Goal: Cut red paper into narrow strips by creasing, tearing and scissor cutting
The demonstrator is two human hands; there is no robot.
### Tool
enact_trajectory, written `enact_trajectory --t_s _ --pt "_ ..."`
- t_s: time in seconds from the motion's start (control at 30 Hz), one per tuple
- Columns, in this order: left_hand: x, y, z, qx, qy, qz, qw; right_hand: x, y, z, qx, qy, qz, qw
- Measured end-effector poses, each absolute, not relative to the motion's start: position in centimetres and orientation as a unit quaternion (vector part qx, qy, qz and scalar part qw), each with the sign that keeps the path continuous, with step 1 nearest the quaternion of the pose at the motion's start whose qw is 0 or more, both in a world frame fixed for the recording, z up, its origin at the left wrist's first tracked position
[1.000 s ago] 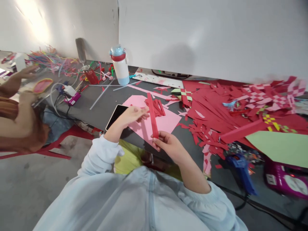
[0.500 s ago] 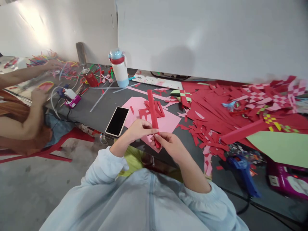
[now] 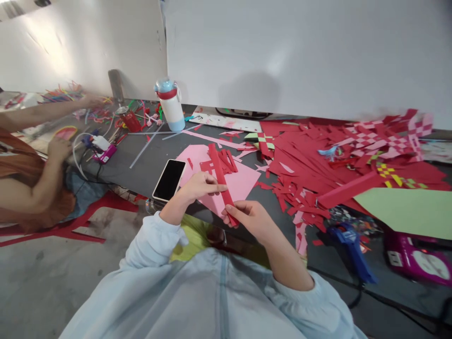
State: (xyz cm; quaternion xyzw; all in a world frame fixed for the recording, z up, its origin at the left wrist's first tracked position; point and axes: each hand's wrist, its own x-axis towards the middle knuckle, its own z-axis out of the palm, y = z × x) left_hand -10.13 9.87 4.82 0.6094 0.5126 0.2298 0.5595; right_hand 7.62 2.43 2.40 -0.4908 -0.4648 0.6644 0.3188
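Observation:
A long red paper strip (image 3: 219,170) slants between my hands over a pink paper sheet (image 3: 247,181). My left hand (image 3: 200,186) pinches the strip near its middle from the left. At its lower end, the thumb and fingers of my right hand (image 3: 247,215) close on it. Small red paper scraps (image 3: 228,161) lie on the pink sheet behind the strip. Just left of my left hand, a phone (image 3: 168,180) with a dark screen rests at the table edge.
Red paper pieces (image 3: 300,155) pile up at the right, with a green sheet (image 3: 409,209), a blue glue gun (image 3: 353,252) and a purple box (image 3: 416,259) nearer. A bottle (image 3: 171,106) and a red can (image 3: 129,119) stand behind. On the left a co-worker's arm (image 3: 45,174) reaches over the table.
The strip tilts more to the left. My hands have moved apart along it, the right one toward its lower end. The view has shifted slightly; the co-worker's far hand has moved right.

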Motion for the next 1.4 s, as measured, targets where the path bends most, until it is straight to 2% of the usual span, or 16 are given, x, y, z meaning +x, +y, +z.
enact_trajectory --t_s 0.4,0.8,0.9,1.0,1.17,1.27,1.4 --pt "-12.7 13.1 4.5 0.541 0.556 0.331 0.537 8.8 0.5 3.7 -0.451 -0.462 0.715 0.269" --pt "-12.0 13.8 3.6 0.508 0.547 0.402 0.529 10.3 -0.3 4.0 -0.476 -0.448 0.705 0.276" --pt "-12.0 13.9 3.2 0.498 0.543 0.424 0.527 10.4 -0.2 3.8 -0.490 -0.434 0.693 0.301" --pt "-11.2 13.1 3.3 0.502 0.532 0.394 0.557 10.3 0.0 3.4 -0.508 -0.422 0.666 0.347" --pt "-8.6 9.7 3.7 0.555 0.481 0.264 0.625 9.9 0.7 2.7 -0.514 -0.412 0.645 0.387" --pt "-7.4 8.0 3.7 0.589 0.451 0.213 0.635 9.8 1.0 2.4 -0.512 -0.417 0.643 0.388" --pt "-6.9 7.5 3.5 0.596 0.447 0.210 0.633 9.9 1.1 2.1 -0.507 -0.425 0.657 0.362"
